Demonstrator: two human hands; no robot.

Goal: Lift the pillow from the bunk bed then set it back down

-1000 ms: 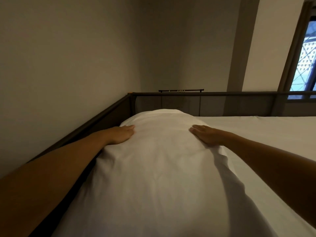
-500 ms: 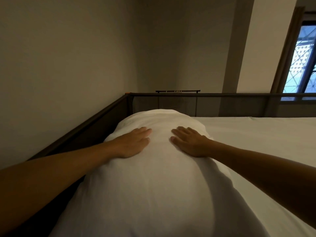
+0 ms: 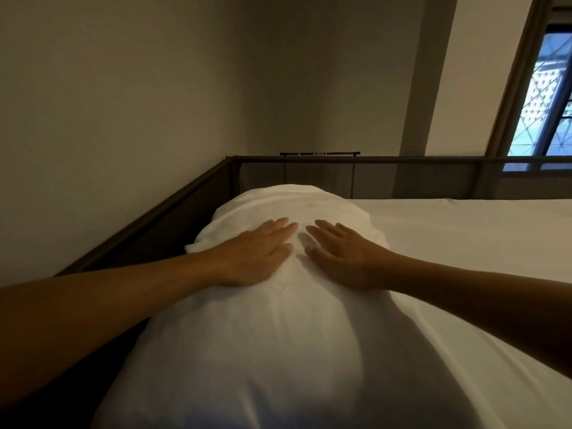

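**Both palms flat on the pillow**

The white pillow lies on the bunk bed, beside the dark rail. The left hand and right hand rest on top — fingers spread, grasping nothing — almost touching.

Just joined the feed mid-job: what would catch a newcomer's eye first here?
A big white pillow fills the lower middle, lying on the bed along the dark rail on the left. Both hands lie flat and open on its top, left hand and right hand almost touching. A bright window stands top right.
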